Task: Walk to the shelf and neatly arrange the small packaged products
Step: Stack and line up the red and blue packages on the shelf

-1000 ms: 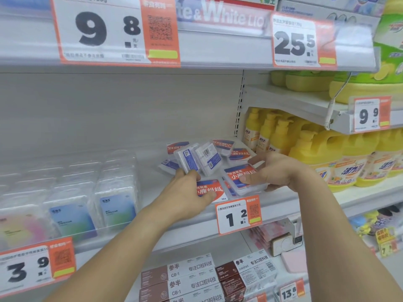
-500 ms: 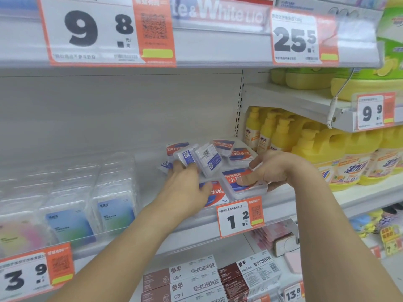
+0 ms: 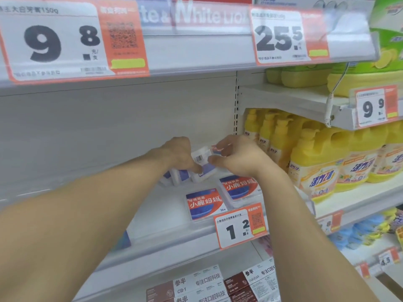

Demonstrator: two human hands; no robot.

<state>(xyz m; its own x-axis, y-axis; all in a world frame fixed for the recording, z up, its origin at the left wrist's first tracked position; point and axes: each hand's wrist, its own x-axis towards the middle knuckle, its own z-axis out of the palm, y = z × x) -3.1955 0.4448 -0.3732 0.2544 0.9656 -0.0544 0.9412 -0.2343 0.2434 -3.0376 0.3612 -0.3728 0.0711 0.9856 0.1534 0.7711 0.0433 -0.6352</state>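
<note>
Both hands have moved deeper into the shelf: left hand and right hand fingers now pinch a barcoded box among the rear jumble; two front boxes already lie flat.

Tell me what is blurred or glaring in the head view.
Head view: light is even and flat, no hard shadows; the top price tags are smeared by motion blur and bowed by the wide lens; both hands, left hand and right hand, are soft; the small packs in front read sharper.
</note>
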